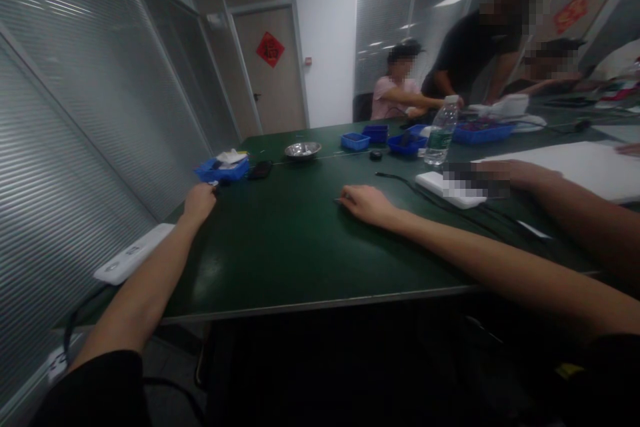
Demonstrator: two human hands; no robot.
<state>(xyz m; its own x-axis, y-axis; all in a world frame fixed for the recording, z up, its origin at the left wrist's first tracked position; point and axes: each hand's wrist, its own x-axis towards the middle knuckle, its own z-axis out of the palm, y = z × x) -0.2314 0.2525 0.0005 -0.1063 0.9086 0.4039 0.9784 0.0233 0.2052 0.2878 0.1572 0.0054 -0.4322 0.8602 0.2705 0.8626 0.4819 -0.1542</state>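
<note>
My left hand (200, 203) is closed near the table's left edge, just in front of a blue tray (227, 172) holding white and dark items. Something small, pale and dark shows at its fingertips, too blurred to name. Over the middle of the green table (280, 247), my right hand (367, 205) is pinched shut. A thin pale tip juts out left of those fingers; I cannot make out what it belongs to. Beyond both hands sits a shiny metal bowl (303, 151). A dark flat object (261, 169) lies right of the blue tray.
A white power strip (133, 255) lies by my left forearm; another white block (450, 191) with black cables is at right. A water bottle (442, 132) stands behind it. A neighbour's hand (525, 175) rests close by. Small blue bins (355, 141) and several people are farther back.
</note>
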